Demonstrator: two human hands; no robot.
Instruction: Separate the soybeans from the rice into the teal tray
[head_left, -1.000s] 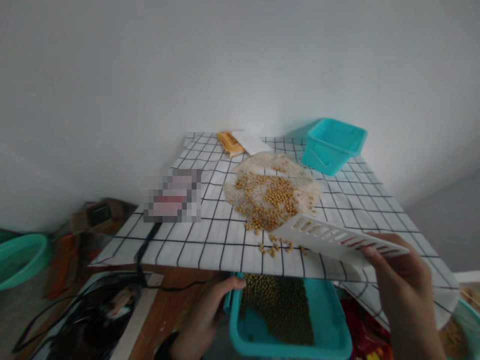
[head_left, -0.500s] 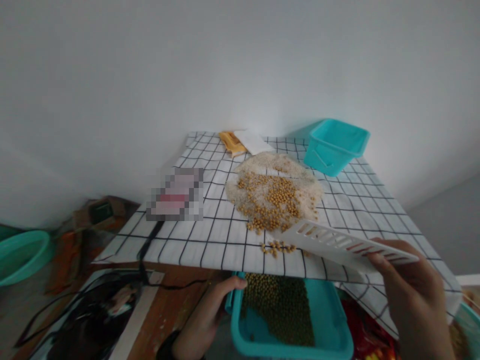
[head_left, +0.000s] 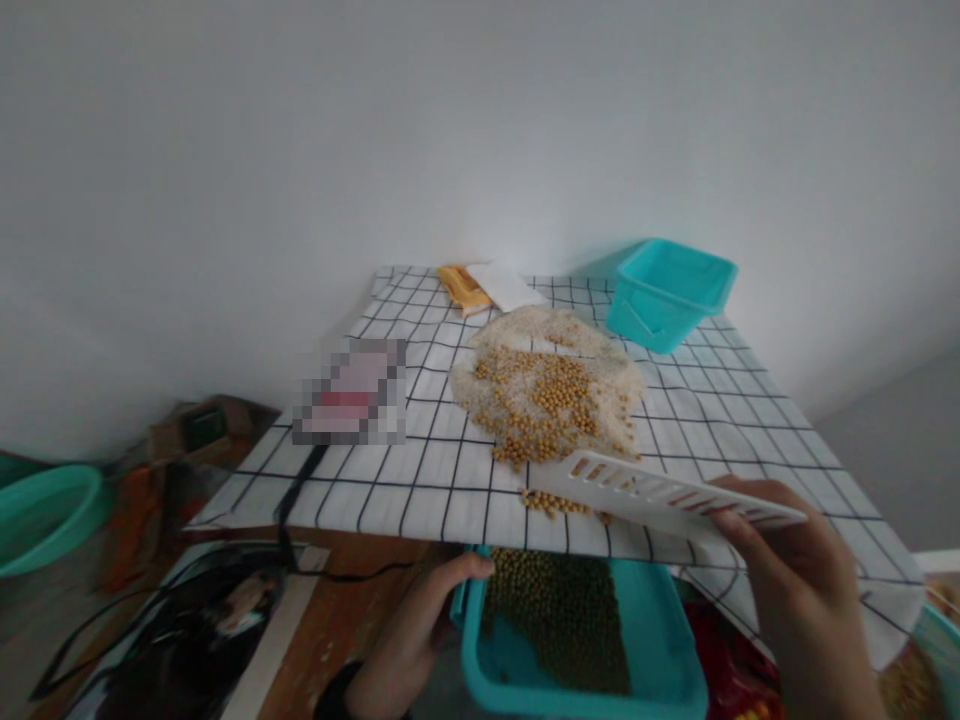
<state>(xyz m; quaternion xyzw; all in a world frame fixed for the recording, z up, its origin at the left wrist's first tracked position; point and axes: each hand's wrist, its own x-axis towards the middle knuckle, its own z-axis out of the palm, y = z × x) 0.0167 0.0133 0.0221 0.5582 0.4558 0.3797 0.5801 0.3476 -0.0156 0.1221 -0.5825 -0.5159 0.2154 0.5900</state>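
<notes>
My right hand grips a white slotted plastic scraper by its right end, its blade resting on the checked cloth just in front of a small cluster of soybeans. Behind it lies a pile of rice mixed with soybeans. Below the table's front edge my left hand holds the left rim of a teal tub that has soybeans in its bottom.
A second teal tub stands at the back right of the table. An orange packet and a white packet lie at the back. A black cable hangs off the left front. A teal basin sits far left, lower down.
The scraper has slid a little left and toward the table's front edge, pushing the loose soybeans with it. My left hand and the tub under the edge have stayed put.
</notes>
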